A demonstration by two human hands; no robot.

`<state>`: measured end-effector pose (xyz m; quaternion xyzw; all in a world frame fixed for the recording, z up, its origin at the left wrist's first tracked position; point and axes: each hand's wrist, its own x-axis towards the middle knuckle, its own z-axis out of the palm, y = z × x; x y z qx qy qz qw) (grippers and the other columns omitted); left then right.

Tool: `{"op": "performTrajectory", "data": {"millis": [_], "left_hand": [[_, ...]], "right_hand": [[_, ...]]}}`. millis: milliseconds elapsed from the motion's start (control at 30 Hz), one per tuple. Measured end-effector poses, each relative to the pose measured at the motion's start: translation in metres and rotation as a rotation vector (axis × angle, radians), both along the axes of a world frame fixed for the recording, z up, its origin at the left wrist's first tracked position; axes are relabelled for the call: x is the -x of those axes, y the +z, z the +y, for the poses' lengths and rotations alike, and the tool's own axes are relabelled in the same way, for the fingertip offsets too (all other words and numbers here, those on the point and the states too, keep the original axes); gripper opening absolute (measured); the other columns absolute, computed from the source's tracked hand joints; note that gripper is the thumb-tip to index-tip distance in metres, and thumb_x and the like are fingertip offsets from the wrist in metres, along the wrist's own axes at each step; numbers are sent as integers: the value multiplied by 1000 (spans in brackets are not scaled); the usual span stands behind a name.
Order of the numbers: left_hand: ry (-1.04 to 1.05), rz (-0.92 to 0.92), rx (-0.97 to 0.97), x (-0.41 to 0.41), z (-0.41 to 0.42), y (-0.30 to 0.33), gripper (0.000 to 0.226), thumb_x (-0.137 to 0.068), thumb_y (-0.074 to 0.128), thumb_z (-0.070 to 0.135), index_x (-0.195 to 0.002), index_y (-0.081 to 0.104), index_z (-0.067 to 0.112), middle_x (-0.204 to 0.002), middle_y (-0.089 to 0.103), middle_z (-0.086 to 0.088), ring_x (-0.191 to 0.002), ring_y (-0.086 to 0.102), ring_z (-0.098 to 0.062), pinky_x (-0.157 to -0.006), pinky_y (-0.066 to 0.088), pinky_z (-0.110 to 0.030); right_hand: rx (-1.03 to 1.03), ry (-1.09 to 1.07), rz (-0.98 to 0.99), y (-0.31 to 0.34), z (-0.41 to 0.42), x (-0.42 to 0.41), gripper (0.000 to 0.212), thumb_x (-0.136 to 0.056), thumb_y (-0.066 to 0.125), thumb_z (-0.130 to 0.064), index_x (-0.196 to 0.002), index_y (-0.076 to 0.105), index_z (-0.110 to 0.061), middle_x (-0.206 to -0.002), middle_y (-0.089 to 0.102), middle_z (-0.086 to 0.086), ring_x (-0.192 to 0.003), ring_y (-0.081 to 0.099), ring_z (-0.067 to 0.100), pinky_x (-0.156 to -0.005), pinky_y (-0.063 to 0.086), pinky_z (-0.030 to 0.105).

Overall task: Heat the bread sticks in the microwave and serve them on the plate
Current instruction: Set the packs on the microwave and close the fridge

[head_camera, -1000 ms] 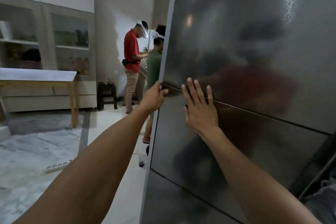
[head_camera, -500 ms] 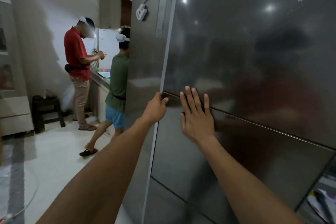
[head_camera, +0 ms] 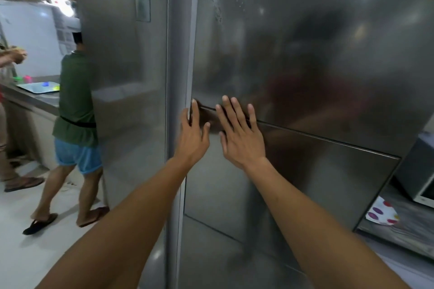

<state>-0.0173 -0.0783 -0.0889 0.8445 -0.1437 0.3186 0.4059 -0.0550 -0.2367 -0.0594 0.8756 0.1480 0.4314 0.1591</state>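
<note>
We have both hands on the steel fridge door (head_camera: 305,65). Our left hand (head_camera: 191,135) sits at the door's left edge, fingers straight and laid along the edge where the horizontal seam begins, thumb spread out to the right; its grip is wide and holds nothing. Our right hand (head_camera: 239,135) lies flat on the door just beside the left one, fingers straight and spread across the seam, palm on the lower panel (head_camera: 293,183); this grip too is wide and empty.

We cannot see the bread sticks. The microwave (head_camera: 420,171) shows at the right edge, on a tabletop (head_camera: 399,232) beside the fridge, partly cut off by the frame. A white plate (head_camera: 381,214) with coloured spots lies on that tabletop just in front of the microwave.

To the left, a person in a green shirt (head_camera: 75,91) stands at another tabletop (head_camera: 32,98) that carries a tray (head_camera: 38,87).
</note>
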Motion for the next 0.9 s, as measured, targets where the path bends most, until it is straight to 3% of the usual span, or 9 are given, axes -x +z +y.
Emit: {"op": "performTrajectory", "data": {"millis": [67, 133, 200, 300, 500, 667, 800, 900], "left_hand": [[13, 10, -58, -12, 2, -2, 72, -101, 34, 47, -151, -17, 40, -162, -10, -4, -133, 44, -37, -94, 51, -53], [51, -45, -139, -16, 3, -3, 70, -102, 31, 47, -154, -14, 31, -163, -14, -7, -140, 34, -36, -100, 48, -51], [96, -139, -216, -22, 5, -7, 69, -104, 31, 43, -156, -8, 20, -163, -13, -13, -149, 12, -32, -116, 29, -48], [154, -230, -354, -27, 10, -14, 66, -106, 33, 35, -156, 0, 9, -162, -9, -18, -151, -6, -29, -122, 5, -47], [94, -272, -543, -20, 21, -28, 65, -104, 39, 24, -155, 5, 3, -163, -5, -16, -151, -5, -27, -122, 7, -49], [5, -253, -689, 2, 8, -42, 73, -100, 46, 22, -155, 2, 3, -163, -7, -15, -151, -5, -26, -122, 8, -49], [-134, -318, -823, 33, -27, -63, 73, -96, 45, 19, -155, 6, 4, -163, -4, -13, -151, -2, -26, -122, 6, -45], [-208, -341, -844, 58, -61, -82, 66, -93, 36, 18, -154, 15, 2, -162, 8, -15, -150, 10, -28, -121, 12, -45]], "right_hand": [[-1, -18, 8, 1, -1, -5, 72, -101, 35, -36, -160, 2, -13, -167, -8, 10, -154, -9, 25, -123, -1, 52], [4, -29, 0, 1, 0, -6, 72, -101, 35, -36, -160, 3, -13, -167, -7, 10, -154, -8, 25, -123, 0, 52], [-8, -30, 10, -1, 1, -8, 71, -101, 34, -36, -160, 4, -12, -167, -5, 10, -154, -6, 26, -123, 0, 53], [-5, -37, 10, -4, 0, -10, 70, -101, 35, -36, -160, 6, -12, -167, -2, 10, -154, -4, 26, -123, 1, 53], [19, -35, 45, 0, -1, -4, 72, -99, 38, -33, -160, 8, -12, -167, -1, 10, -154, -3, 26, -123, 3, 53], [25, 1, 101, -4, -23, 20, 68, -98, 41, -30, -158, 20, -6, -166, 8, 13, -154, 4, 27, -123, 10, 48], [-34, -43, 134, -28, -62, 58, 64, -98, 40, -28, -157, 26, -6, -166, 13, 12, -154, 7, 26, -123, 14, 48], [-61, -123, 162, -50, -102, 99, 65, -97, 44, -27, -156, 27, -7, -166, 13, 10, -154, 7, 24, -123, 14, 47]]}}
